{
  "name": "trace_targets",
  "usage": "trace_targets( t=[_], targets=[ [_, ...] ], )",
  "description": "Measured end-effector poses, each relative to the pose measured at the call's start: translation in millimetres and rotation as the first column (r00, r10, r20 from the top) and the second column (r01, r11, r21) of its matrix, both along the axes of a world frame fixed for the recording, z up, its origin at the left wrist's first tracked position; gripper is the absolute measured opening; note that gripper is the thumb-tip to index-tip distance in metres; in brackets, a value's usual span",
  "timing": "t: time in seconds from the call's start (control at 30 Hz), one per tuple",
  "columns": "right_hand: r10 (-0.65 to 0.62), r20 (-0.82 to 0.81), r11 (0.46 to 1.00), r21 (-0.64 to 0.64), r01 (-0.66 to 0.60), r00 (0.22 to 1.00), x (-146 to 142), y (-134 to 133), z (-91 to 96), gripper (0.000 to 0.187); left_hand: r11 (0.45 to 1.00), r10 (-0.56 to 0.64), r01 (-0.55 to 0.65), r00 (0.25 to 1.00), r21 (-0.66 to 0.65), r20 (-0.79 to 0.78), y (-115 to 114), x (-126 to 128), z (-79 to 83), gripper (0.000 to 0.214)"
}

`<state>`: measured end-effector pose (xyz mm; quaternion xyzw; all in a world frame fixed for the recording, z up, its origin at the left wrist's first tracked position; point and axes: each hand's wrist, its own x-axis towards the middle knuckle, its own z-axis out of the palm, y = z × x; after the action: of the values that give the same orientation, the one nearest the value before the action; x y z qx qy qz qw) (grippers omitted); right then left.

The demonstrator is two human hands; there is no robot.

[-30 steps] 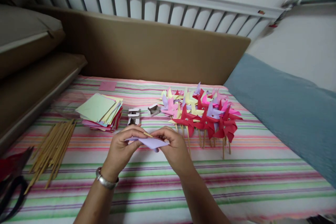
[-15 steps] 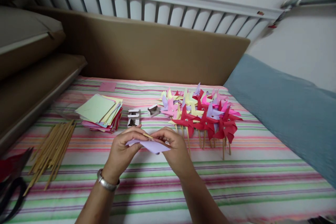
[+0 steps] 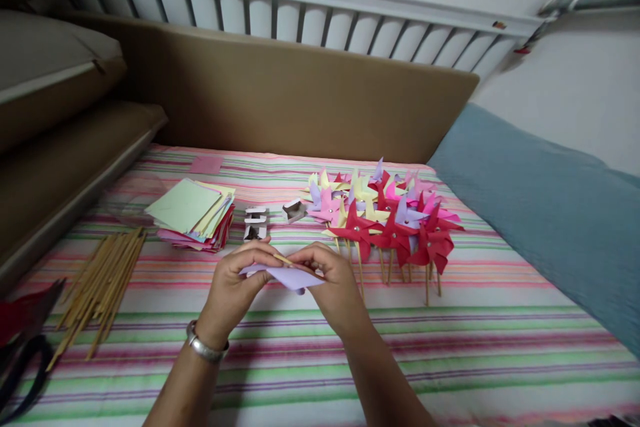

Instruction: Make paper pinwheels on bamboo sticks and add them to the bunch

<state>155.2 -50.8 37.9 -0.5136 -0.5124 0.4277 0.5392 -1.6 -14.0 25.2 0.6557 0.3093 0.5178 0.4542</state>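
Note:
Between my two hands is a lilac paper pinwheel (image 3: 293, 277), seen nearly edge-on with its paper bent. The tip of a wooden stick (image 3: 283, 259) shows behind the paper, between my fingertips. My left hand (image 3: 239, 280) is closed on the paper's left side, thumb in front and fingers behind, with a silver bracelet at the wrist. My right hand (image 3: 334, 283) pinches the right side and the area by the stick. How the stick and paper join is hidden by my fingers. Just beyond my hands stand small white boxes (image 3: 256, 221) holding small dark pieces.
Many finished pinwheels (image 3: 385, 220) lie at the right. A stack of coloured paper squares (image 3: 187, 207), loose wooden sticks (image 3: 97, 287) and scissors (image 3: 30, 353) are on the left. A tan board (image 3: 290, 100) leans against the radiator (image 3: 310, 23) behind the striped cloth (image 3: 450, 360).
Both hands hold the lilac pinwheel in almost the same place, with only a slight shift of the fingers and paper. The whole view has moved very slightly.

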Motion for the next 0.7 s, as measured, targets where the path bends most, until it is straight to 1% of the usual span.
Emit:
trace_targets(
  t=[0.2,0.37,0.43,0.57,0.7],
  targets=[
    [-0.009,0.04,1.0,0.009,0.008,0.999,0.2,-0.5,0.6,0.011,1.0,0.009,-0.008,1.0,-0.014,0.03,-0.8,1.0,-2.5,0.004],
    [-0.035,0.114,0.997,0.076,0.027,0.993,-0.4,-0.4,7.2,0.023,0.998,0.045,-0.043,0.998,-0.035,0.037,-2.5,3.4,-2.7,0.006],
    [-0.05,0.152,0.995,0.099,0.035,0.987,-0.7,-0.3,8.3,0.022,0.998,0.053,-0.051,0.998,-0.042,0.045,-2.9,4.4,-2.6,0.006],
    [-0.059,0.165,0.992,0.117,0.039,0.985,-1.2,0.0,7.0,0.019,0.998,0.052,-0.049,0.996,-0.042,0.072,-3.4,5.3,-3.7,0.009],
    [-0.053,0.191,0.991,0.128,0.028,0.98,-0.6,0.1,5.8,0.023,0.998,0.061,-0.058,0.995,-0.038,0.082,-3.1,6.0,-5.5,0.008]
  ],
)
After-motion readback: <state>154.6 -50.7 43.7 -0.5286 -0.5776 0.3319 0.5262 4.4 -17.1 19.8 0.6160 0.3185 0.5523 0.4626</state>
